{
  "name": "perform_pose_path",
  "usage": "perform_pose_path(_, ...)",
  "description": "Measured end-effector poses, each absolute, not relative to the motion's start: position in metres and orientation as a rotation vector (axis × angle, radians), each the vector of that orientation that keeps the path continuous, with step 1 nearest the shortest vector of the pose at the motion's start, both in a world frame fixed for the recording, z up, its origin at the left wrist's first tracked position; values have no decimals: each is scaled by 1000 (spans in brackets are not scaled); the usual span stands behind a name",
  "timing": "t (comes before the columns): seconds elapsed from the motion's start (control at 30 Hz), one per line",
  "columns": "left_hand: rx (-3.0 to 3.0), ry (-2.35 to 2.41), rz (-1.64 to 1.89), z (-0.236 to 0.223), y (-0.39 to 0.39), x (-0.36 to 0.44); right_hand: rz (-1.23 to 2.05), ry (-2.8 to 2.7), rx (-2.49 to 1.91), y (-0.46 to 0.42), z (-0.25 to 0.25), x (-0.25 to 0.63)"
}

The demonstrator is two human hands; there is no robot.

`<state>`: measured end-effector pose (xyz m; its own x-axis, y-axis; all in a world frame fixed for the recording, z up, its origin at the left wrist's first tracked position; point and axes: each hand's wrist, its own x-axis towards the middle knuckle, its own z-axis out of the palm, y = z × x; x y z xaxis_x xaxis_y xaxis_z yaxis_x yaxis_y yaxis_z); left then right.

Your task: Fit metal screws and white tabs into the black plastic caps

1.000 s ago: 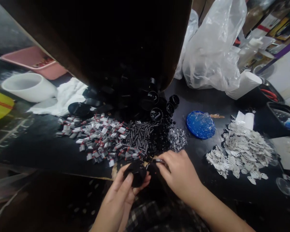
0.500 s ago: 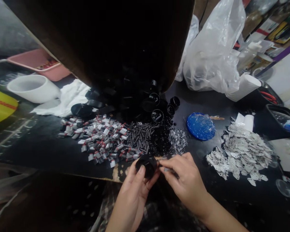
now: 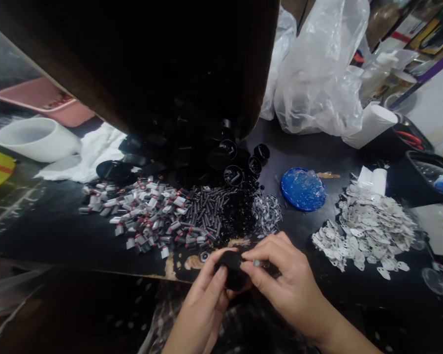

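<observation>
My left hand (image 3: 203, 305) grips a small round black part (image 3: 232, 268) at the near edge of the black table (image 3: 59, 231). My right hand (image 3: 286, 280) is pinched against the same part, with a small pale metal piece (image 3: 257, 263) between its fingertips. Just beyond the hands lie a pile of white and red clips (image 3: 140, 216), a heap of dark springs (image 3: 205, 211), small black bits (image 3: 239, 216) and a little heap of silvery pieces (image 3: 266, 214).
Flat silvery plates (image 3: 369, 231) are spread at the right, next to a blue lid (image 3: 302, 189). Black cups (image 3: 239, 167) spill from a big dark container (image 3: 162, 73). Clear plastic bags (image 3: 317, 73), a white bowl (image 3: 37, 140) and a white cloth (image 3: 96, 150) lie behind.
Both hands stayed together at the table's near edge. The black part shifted slightly right and lower, and my right fingers closed in on it with the small metal piece.
</observation>
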<state>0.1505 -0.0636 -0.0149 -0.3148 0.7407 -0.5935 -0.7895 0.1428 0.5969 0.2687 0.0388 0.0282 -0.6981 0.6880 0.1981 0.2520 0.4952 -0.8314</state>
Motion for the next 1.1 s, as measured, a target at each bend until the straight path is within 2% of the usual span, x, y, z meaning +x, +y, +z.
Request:
perform_pose_path(0.2, 163, 1271, 1456, -18, -63, 142, 1015, -2334, -546, 42, 29, 278)
perform_pose_path(0.37, 400, 1461, 1453, -27, -72, 134, 1027, -2341, -596, 40, 30, 279)
perform_pose_path(0.47, 345, 1348, 1454, -25, -72, 134, 1231, -2238, -666, 39, 31, 277)
perform_pose_path(0.63, 202, 1089, 1325, -17, -67, 133, 1926, -1949, -901, 42, 36, 275)
perform_pose_path(0.7, 188, 1066, 1289, -15, -66, 133, 1999, -1906, -949, 42, 37, 274)
perform_pose_path(0.83, 105, 1089, 1332, -14, -64, 133, 1622, -1976, -982, 35, 33, 273)
perform_pose_path(0.97, 111, 1100, 1387, -17, -64, 134, 1184, -2149, -793, 26, 30, 275)
perform_pose_path(1.1, 169, 1079, 1415, -23, -66, 133, 990, -2292, -666, 27, 35, 277)
